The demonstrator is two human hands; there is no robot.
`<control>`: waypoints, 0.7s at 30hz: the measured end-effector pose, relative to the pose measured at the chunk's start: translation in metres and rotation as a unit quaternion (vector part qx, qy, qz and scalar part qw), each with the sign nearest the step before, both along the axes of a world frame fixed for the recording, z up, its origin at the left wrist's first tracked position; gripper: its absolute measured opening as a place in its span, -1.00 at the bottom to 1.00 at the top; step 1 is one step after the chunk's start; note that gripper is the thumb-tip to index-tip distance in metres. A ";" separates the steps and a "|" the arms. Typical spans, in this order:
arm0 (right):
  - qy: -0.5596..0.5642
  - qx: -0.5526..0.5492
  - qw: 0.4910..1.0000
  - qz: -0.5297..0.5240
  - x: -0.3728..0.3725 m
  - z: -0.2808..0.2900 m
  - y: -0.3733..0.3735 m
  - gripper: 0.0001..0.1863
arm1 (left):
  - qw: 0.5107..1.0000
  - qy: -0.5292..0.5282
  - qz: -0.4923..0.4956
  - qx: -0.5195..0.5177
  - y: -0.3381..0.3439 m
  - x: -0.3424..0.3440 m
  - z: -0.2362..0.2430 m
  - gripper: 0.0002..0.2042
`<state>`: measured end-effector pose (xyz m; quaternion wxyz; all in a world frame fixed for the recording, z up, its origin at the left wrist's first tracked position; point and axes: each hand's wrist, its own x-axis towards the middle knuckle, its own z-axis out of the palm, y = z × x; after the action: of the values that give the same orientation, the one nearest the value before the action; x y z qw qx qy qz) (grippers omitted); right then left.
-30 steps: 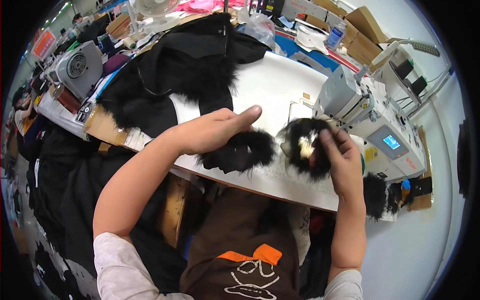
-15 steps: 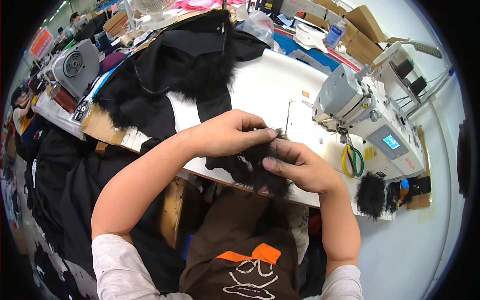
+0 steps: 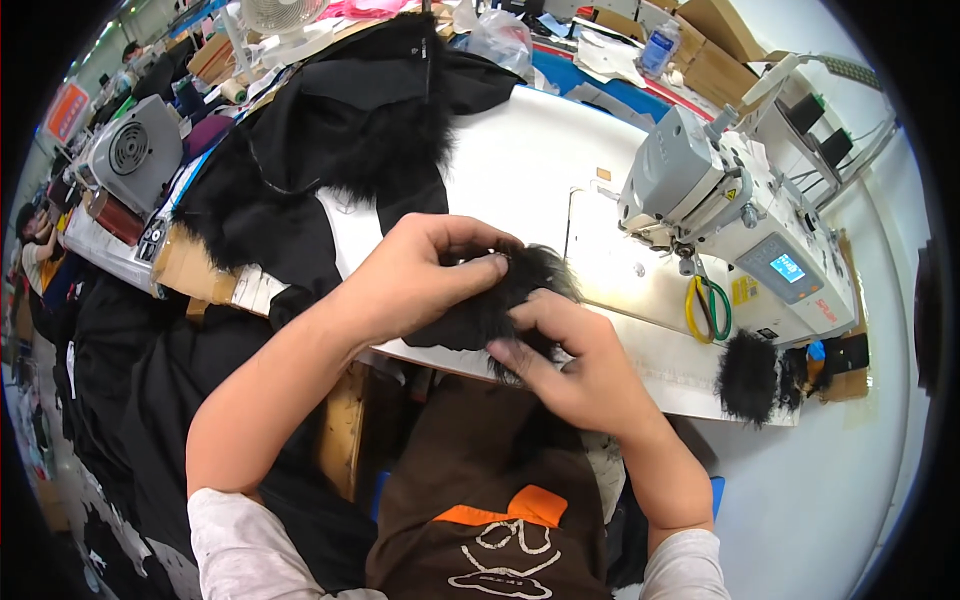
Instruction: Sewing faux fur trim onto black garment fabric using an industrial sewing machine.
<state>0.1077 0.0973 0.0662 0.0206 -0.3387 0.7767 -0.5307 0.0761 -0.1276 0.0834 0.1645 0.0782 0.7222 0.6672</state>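
Observation:
Between my two hands is a black fur-trimmed fabric piece (image 3: 515,275), held at the front edge of the white sewing table (image 3: 520,160). My left hand (image 3: 435,270) pinches its upper left side between thumb and fingers. My right hand (image 3: 570,345) grips the fluffy lower right side, thumb and forefinger pressed together on the fur. To the right of them stands a grey and white sewing machine (image 3: 670,170) with a small lit screen. Scissors with yellow and green handles (image 3: 708,308) rest against it below the needle area.
A large black garment with fur edging (image 3: 340,120) spreads over the table's left part. Black fabric (image 3: 150,370) hangs down at the left. A black fur tuft (image 3: 748,375) sits at the table's right end. Boxes (image 3: 720,60) and a bottle (image 3: 658,50) stand behind.
Both hands have shifted slightly left with the fur piece. It has been turned, so more fluffy fur shows on top and the lighter patch is out of sight.

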 end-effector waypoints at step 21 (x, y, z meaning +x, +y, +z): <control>0.212 0.067 0.973 -0.062 0.006 -0.033 -0.015 -0.76 | 0.997 0.059 -0.001 -0.043 -0.005 0.013 -0.004 -0.57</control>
<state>0.1140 0.0823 0.0332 -0.1553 -0.3924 0.8167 -0.3937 0.0894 -0.1323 0.0799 0.1258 0.1110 0.7586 0.6296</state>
